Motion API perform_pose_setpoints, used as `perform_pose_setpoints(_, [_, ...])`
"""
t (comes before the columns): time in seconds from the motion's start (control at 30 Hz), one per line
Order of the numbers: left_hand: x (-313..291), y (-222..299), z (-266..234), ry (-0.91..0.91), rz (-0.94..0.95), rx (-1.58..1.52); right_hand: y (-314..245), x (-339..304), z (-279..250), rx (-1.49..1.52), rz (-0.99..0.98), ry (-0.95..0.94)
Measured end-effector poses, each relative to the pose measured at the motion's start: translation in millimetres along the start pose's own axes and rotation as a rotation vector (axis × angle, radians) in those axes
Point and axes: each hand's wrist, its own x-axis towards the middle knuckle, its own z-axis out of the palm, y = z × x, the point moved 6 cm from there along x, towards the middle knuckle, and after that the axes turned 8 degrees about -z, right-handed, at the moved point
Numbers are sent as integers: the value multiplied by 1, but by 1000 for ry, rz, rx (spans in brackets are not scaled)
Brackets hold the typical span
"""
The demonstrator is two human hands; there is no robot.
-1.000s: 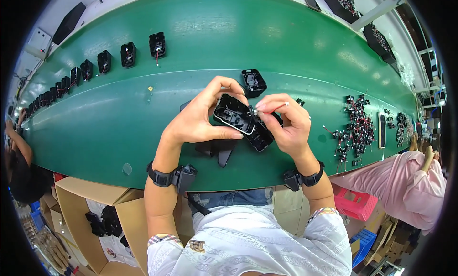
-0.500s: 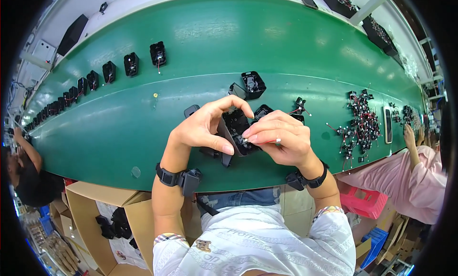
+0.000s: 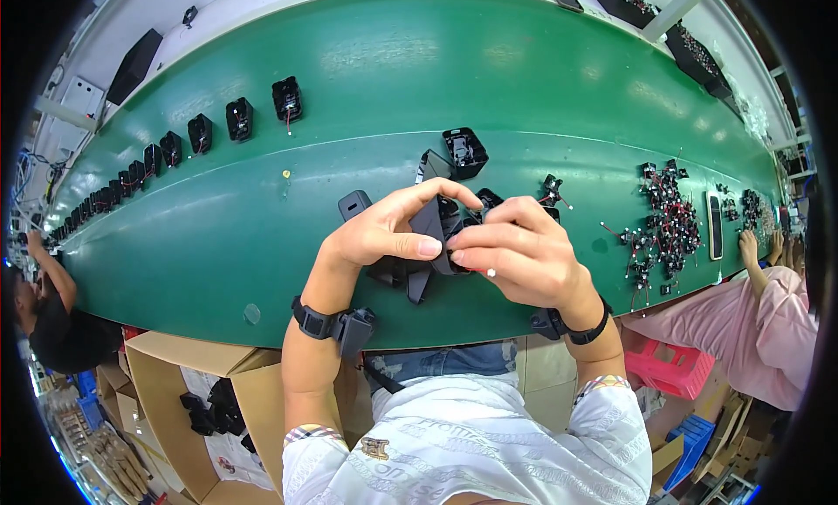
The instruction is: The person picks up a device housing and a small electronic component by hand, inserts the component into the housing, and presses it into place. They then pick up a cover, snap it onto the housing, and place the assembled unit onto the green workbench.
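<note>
My left hand (image 3: 381, 232) is curled around a black plastic housing (image 3: 426, 225), its thumb against the near side. The housing is tilted, with its open side towards my right hand. At that opening my right hand (image 3: 532, 254) has its fingertips pinched on a thin red wire; a small white connector (image 3: 491, 273) sticks out below the fingers. What sits inside the housing is mostly hidden by my fingers. Around my hands lie several black pieces: an open housing (image 3: 465, 151) beyond them, a cover-like piece (image 3: 353, 205) to the left, and a small wired part (image 3: 551, 190) to the right.
A row of black housings (image 3: 238, 119) runs along the green table (image 3: 288, 243) to the far left. At right lie a pile of wired black parts (image 3: 670, 221) and a phone (image 3: 715, 226), near another person's hand (image 3: 749, 248). A cardboard box (image 3: 188, 350) stands below the table edge.
The housing has turned in my left hand, so its inside shows less. My right hand has shifted slightly right and turned, with the wire and connector still at its fingers.
</note>
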Motion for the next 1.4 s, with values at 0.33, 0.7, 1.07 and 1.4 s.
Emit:
perform_pose_setpoints(0.33, [-8, -2, -10, -5, 70, -35, 14, 0, 1, 238, 246, -78])
perform_pose_setpoints(0.7, [-12, 8, -7, -28, -13, 180, 18, -7, 8, 284, 369, -91])
perform_pose_setpoints(1.07, [-3, -2, -9, -26, -143, 326, 14, -13, 12, 191, 335, -103])
perform_pose_setpoints(1.4, [-8, 1, -14, 22, -22, 107, 9, -24, 27, 412, 490, 140])
